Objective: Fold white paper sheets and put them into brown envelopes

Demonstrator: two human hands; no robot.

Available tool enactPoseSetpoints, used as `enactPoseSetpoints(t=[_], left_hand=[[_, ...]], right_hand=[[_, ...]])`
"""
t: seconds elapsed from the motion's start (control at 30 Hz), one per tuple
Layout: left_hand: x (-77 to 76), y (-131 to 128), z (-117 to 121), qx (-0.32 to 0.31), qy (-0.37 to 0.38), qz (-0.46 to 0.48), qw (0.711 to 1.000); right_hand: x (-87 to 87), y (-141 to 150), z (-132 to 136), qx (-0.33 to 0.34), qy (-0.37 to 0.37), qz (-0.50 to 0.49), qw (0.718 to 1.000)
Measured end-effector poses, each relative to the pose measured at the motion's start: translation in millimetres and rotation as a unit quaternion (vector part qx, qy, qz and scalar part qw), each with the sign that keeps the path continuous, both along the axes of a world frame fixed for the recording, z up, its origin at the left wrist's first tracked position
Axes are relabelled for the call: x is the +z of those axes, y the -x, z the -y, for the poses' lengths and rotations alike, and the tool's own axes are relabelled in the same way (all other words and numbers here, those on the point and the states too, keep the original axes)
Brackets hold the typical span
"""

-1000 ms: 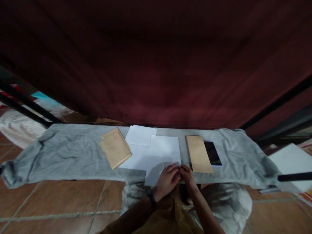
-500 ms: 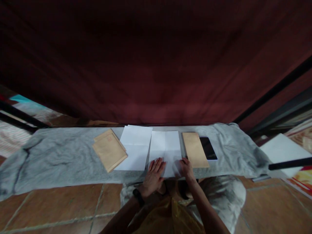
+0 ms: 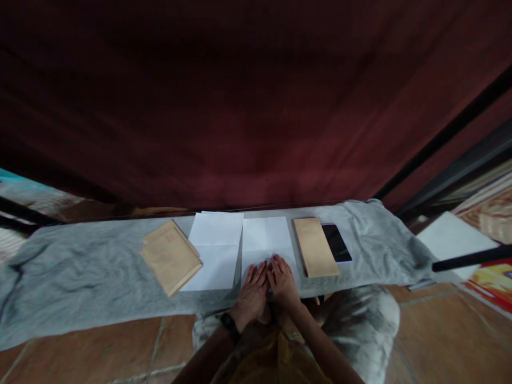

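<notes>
A creased white sheet of paper lies unfolded before me on the grey cloth. My left hand rests flat on its near part, fingers stretched out. Right beside it, my right hand also lies on the sheet, fingers extended and close to the left hand's. Left of this sheet are more creased white sheets, stacked slightly askew. Several brown envelopes overlap their left edge. A pile of long brown envelopes lies to the right of my right hand.
A dark-screened phone sits partly beside the long envelopes. Behind the cloth-covered surface hangs a dark red curtain. Black bars stand at both sides. A white sheet lies low at the far right, above the tiled floor.
My right hand has moved left from the sheet's right edge to beside my left hand, its fingers now stretched out. The view has shifted slightly; the papers stay in place.
</notes>
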State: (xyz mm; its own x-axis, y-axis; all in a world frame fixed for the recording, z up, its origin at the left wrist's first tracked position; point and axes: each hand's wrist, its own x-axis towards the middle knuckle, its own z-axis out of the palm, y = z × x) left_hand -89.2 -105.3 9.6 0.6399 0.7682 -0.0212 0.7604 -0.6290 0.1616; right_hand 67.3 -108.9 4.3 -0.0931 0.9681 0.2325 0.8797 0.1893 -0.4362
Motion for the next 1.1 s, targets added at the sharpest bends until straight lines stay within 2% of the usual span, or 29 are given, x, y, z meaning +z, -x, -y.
enactPoseSetpoints(t=[0.13, 0.3, 0.47, 0.63, 0.73, 0.83, 0.97, 1.1], left_hand=[[-3.2, -0.7, -3.5, -0.006, 0.01, 0.008, 1.0], [4.3, -1.4, -4.7, -0.006, 0.004, 0.009, 1.0], [3.4, 15.6, -3.5, -0.027, -0.016, 0.038, 0.999], [-6.9, 14.7, -8.4, 0.076, -0.069, 0.021, 0.994], [-10.4, -0.6, -29.4, 0.117, -0.084, 0.013, 0.99], [-10.3, -13.1, -63.2, 0.132, -0.082, 0.014, 0.988], [-7.4, -19.0, -109.1, 0.151, -0.061, 0.021, 0.987], [-2.5, -22.2, -139.9, 0.154, -0.041, 0.016, 0.987]], right_hand=[[-8.2, -1.2, -2.2, 0.0, -0.007, 0.027, 1.0], [-5.9, -9.1, -3.5, -0.006, -0.01, 0.045, 0.999], [-8.9, -7.2, 0.0, -0.028, -0.01, 0.072, 0.997], [-16.8, 0.6, 3.3, -0.082, -0.033, 0.101, 0.991], [-18.4, 3.3, 3.3, -0.098, -0.048, 0.113, 0.988], [-18.4, 3.7, 2.8, -0.103, -0.059, 0.118, 0.986], [-19.3, 3.7, 1.8, -0.11, -0.065, 0.115, 0.985], [-20.2, 5.0, 1.3, -0.119, -0.067, 0.118, 0.984]])
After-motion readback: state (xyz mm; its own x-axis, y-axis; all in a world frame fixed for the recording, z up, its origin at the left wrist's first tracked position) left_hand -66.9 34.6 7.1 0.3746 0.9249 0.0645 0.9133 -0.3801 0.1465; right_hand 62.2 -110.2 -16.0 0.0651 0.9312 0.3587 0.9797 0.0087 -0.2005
